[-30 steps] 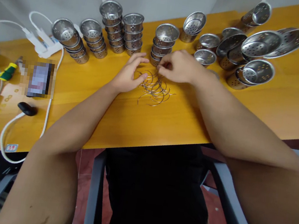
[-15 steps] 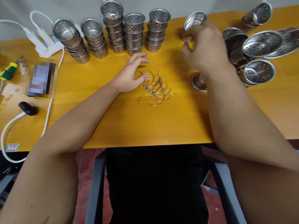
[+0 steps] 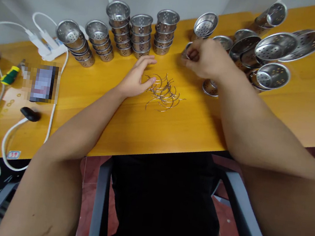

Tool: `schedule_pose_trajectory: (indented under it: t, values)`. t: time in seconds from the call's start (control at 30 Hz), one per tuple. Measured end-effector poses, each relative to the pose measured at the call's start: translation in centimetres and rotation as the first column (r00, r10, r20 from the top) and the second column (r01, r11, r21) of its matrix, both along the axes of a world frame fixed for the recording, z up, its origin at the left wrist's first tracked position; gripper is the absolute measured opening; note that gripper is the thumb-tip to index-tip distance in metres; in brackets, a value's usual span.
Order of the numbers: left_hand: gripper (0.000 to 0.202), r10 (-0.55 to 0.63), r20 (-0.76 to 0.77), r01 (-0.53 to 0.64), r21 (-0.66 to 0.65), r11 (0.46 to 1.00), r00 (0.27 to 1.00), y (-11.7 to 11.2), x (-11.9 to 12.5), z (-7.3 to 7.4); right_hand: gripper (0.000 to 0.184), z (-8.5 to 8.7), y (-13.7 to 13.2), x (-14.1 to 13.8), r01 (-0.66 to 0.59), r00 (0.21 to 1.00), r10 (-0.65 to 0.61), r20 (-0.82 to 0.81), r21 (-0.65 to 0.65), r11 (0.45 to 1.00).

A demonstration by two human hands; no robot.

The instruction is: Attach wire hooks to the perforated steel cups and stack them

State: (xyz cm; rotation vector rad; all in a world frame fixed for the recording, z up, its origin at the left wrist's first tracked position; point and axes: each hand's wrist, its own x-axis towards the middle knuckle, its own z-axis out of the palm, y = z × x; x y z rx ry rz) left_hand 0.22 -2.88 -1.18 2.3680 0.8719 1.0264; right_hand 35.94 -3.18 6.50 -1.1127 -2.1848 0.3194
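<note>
Right fingers [image 3: 193, 66] grip one cup [image 3: 185, 51] — five stacks [image 3: 140, 34] leftward — left fingers [image 3: 147, 60] parted beside one wire heap [image 3: 165, 94].

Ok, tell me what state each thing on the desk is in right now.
Bare left hand, open beside the wires
Bare right hand, fingers curled in a grip
Perforated silver metal cup, gripped, mostly hidden
Curved silver metal wires, loosely heaped
Perforated silver cup stack, nested, mouth up
Green-and-yellow-handled tool, lying down
Dark rectangular phone, flat, screen pixelated
</note>
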Motion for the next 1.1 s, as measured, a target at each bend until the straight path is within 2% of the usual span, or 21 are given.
schedule_pose_trajectory:
  t: [0.07, 0.13, 0.23, 0.3, 0.4, 0.47, 0.6, 0.73, 0.97, 1.1]
  values:
    - [0.105, -0.007, 0.082, 0.012, -0.068, 0.998, 0.997, 0.3, 0.2, -0.3, 0.068, 0.6, -1.9, -3.1, -0.058, 0.993, 0.051, -0.104, -0.068, 0.996]
    - [0.105, 0.005, 0.183, 0.034, -0.205, 0.978, 0.983, 0.5, 0.6, -0.4, 0.065, 0.8, -3.7, -6.2, -0.126, 0.971, 0.102, -0.218, -0.100, 0.987]
    - [0.099, 0.055, 0.314, 0.076, -0.390, 0.918, 0.948, 0.4, 1.0, -0.2, 0.054, 0.4, -5.4, -9.6, -0.160, 0.966, 0.146, -0.211, -0.052, 0.986]
    - [0.101, 0.111, 0.374, 0.061, -0.419, 0.906, 0.921, 0.3, 1.2, 0.0, 0.042, 0.0, -5.9, -10.7, -0.178, 0.969, 0.170, -0.180, -0.028, 0.984]
    - [0.097, 0.166, 0.402, 0.006, -0.393, 0.920, 0.901, 0.2, 1.4, 0.3, 0.029, -0.2, -5.9, -10.8, -0.199, 0.970, 0.193, -0.145, -0.029, 0.980]
    - [0.095, 0.149, 0.388, 0.012, -0.382, 0.924, 0.909, 0.2, 1.6, 0.4, 0.029, -0.2, -5.7, -10.3, -0.220, 0.964, 0.211, -0.165, -0.041, 0.975]
    - [0.104, 0.161, 0.441, 0.010, -0.361, 0.932, 0.883, -0.4, 2.3, 0.7, 0.047, -0.6, -4.8, -9.6, -0.329, 0.911, 0.318, -0.264, 0.001, 0.944]
    - [0.105, 0.158, 0.483, 0.018, -0.340, 0.940, 0.861, -0.9, 2.8, 0.8, 0.069, -1.1, -4.0, -9.4, -0.375, 0.882, 0.370, -0.292, 0.039, 0.926]
    - [0.097, 0.161, 0.416, -0.029, -0.305, 0.952, 0.895, -0.3, 2.8, 0.2, 0.085, -0.3, -3.8, -9.5, -0.376, 0.867, 0.356, -0.349, 0.010, 0.927]
    - [0.095, 0.153, 0.392, -0.023, -0.316, 0.948, 0.907, -0.5, 2.8, 0.5, 0.091, 0.4, -3.3, -9.4, -0.376, 0.844, 0.291, -0.451, -0.108, 0.920]
